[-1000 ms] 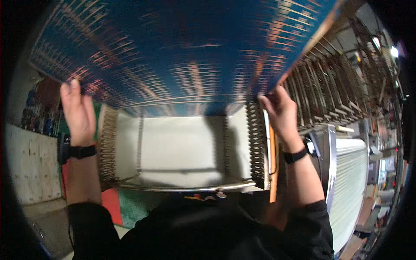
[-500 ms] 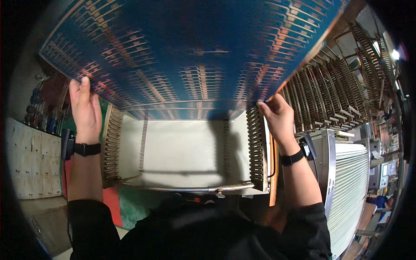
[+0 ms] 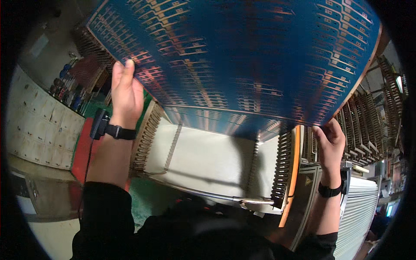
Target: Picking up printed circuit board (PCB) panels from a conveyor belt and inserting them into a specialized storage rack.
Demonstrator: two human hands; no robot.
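A large blue circuit board panel with rows of copper-coloured traces fills the upper part of the view, tilted. My left hand grips its left edge, thumb on the face turned to me. At the lower right corner, my right hand pinches the edge between thumb and fingers. Below the panel's lower edge shows another strip of blue surface with copper traces; whether it is a second panel I cannot tell. Under that stands a rack with slotted sides and a pale back, with a metal bar across its front.
Several slotted metal racks stand at the right, above a stack of pale sheets. An orange upright borders the rack. Worn pale lockers line the left side. The floor is green and red.
The whole view has shifted and tilted, so the rack sits further right and slanted. Both hands and the panel appear further right, with the right hand lower. The grip stays the same.
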